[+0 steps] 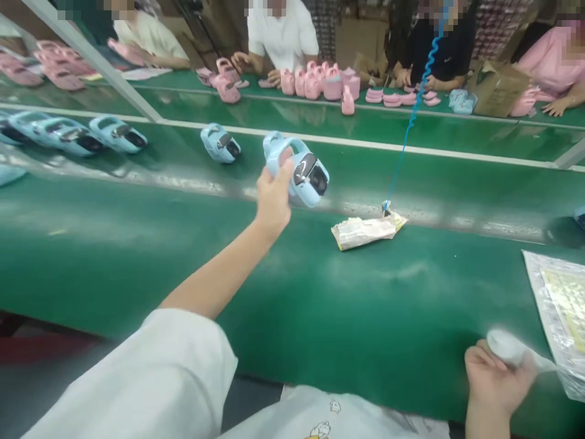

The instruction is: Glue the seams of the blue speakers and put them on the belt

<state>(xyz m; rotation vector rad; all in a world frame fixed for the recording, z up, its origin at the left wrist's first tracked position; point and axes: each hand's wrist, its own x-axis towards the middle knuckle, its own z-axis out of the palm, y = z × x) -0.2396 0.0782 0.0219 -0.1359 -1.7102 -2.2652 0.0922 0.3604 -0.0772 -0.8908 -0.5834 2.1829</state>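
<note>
My left hand (274, 201) is stretched forward and closed round a light blue plastic toy (311, 194) with a loop handle and a dark, glossy front. It holds the toy over the far edge of the green bench (292, 286). At the lower right my right hand (496, 378) is closed on a thin white piece (507, 346), perhaps cloth or film; its kind cannot be made out. Just right of that hand lies a clear plastic bag (539, 305) with a pale yellow-green sheet of small pieces in it.
Beyond the bench runs a green belt with more blue toys (220, 144). A pale wrapped bundle (365, 231) lies ahead, joined to a blue coiled cord (418, 97). Several co-workers sit opposite, behind pink parts (313, 82) and a cardboard box (496, 88).
</note>
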